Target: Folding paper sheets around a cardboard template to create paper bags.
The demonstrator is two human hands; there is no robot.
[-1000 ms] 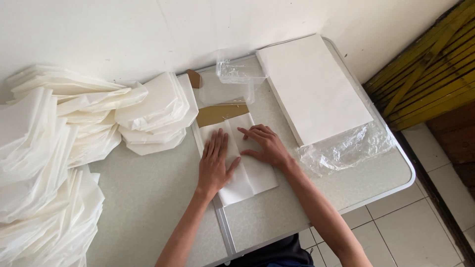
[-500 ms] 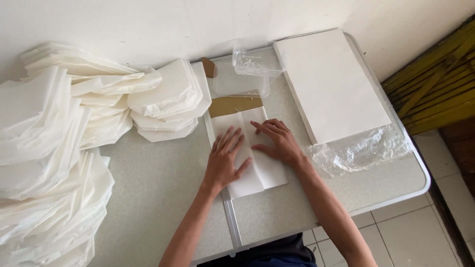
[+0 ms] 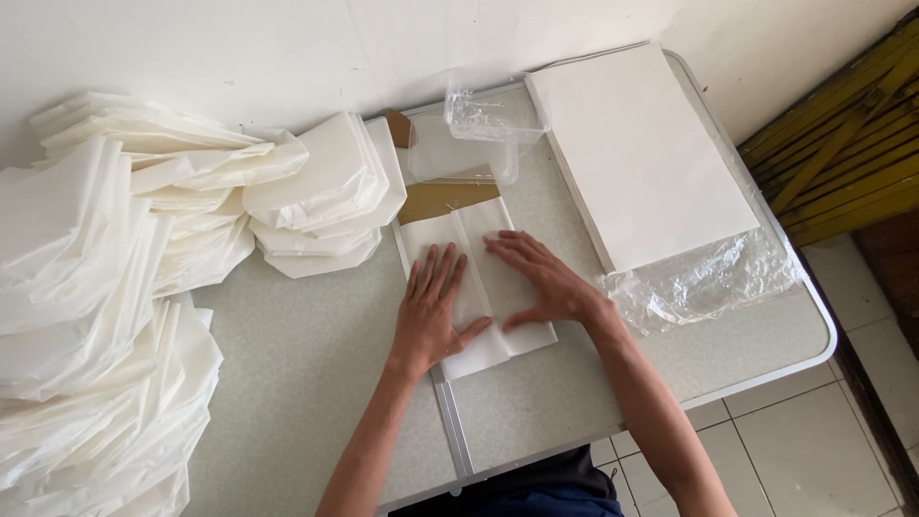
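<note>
Counter (image 3: 316, 383): pale speckled top, metal rim, seam running down the middle toward the person.

Folded-paper heaps (image 3: 86, 287): white, many stacks, fill the whole left side of counter; smaller fanned stack (image 3: 325, 196) sits just left of centre, near the back wall.

Flat paper stack (image 3: 641, 153): white, big rectangle, back right corner; lies on crumpled clear plastic wrap (image 3: 708, 278), which sticks out at its near edge.

Paper sheet (image 3: 479, 287): white, partly folded lengthwise, centre of counter over the seam, laid on a brown cardboard piece (image 3: 448, 199) whose far end shows beyond it.

Clear plastic tub (image 3: 483, 124): behind the cardboard, beside the flat stack; contents too small to tell.

Left hand (image 3: 433, 311): palm down, fingers spread flat on left half of the sheet, thumb out to the right. Grips nothing, just presses.

Right hand (image 3: 541, 282): palm down, fingers straight and pointing left across the sheet's right flap, pressing it flat. No grip either. Hands close together, not touching as far as can be seen.

Tiled floor (image 3: 823, 421): lower right, beyond counter edge.
</note>
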